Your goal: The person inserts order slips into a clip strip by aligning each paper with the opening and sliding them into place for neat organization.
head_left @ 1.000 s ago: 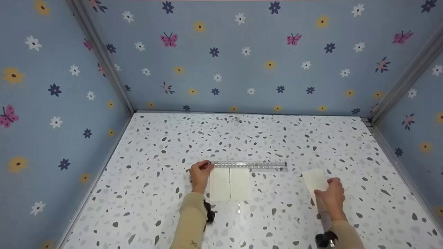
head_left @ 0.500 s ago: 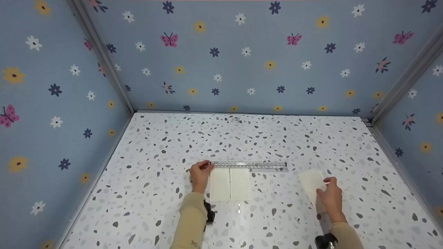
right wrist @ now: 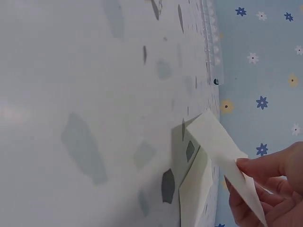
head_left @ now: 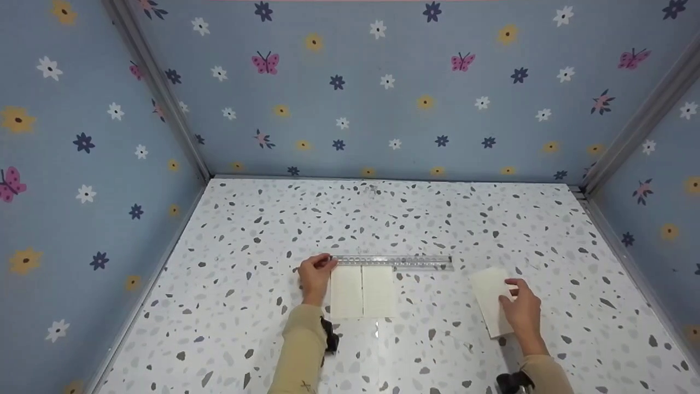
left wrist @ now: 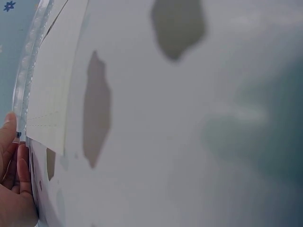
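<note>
My left hand [head_left: 315,278] pinches the left end of a clear plastic ruler [head_left: 415,262], which lies level across the table. Just below the ruler, in the head view, two cream paper pieces [head_left: 346,293] lie side by side with a thin dark gap between them. To the right, my right hand [head_left: 522,311] grips a cream slip of paper [right wrist: 215,137] between thumb and fingers. The right wrist view shows this slip raised and tilted. Under it, a second cream paper piece [right wrist: 196,191] lies close to the tabletop.
The white speckled tabletop [head_left: 246,230] is bounded by a blue flower-patterned wall [head_left: 355,93] at the back and similar panels at both sides. Grey metal strips [head_left: 158,82] run up the corners. Black camera straps circle both wrists.
My right hand has shifted slightly left, its fingers spreading a little. The paper's lower edge has come into view as the paper settled flatter. The left hand and ruler hold still.
</note>
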The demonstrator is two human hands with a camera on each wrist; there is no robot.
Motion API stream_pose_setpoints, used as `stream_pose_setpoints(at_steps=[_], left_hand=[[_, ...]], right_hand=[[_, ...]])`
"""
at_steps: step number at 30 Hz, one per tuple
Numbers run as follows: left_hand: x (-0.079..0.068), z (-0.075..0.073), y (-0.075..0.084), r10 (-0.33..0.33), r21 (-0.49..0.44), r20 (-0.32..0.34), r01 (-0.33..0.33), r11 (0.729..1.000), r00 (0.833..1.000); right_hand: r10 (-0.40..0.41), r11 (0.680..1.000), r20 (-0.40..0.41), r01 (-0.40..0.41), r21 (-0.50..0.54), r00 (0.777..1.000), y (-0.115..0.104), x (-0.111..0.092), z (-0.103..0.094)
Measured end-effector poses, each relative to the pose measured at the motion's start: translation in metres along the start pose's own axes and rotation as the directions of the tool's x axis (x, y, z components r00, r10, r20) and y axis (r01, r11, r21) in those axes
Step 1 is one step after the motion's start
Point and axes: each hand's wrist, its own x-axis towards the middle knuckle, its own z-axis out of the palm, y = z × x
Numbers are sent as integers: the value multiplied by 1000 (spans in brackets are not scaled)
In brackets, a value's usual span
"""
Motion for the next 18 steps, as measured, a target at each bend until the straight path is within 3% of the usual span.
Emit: stream_pose_setpoints(at_steps=[8,18], left_hand=[[-1,-1,3,15,-3,-3,-15,1000,1000],[-2,-1,3,10,-19,-6,-10,1000,1000]], right_hand=[[-17,998,-34,19,57,999,-2,-3,0],[44,986,-50,-35,162,998,1,-7,11]])
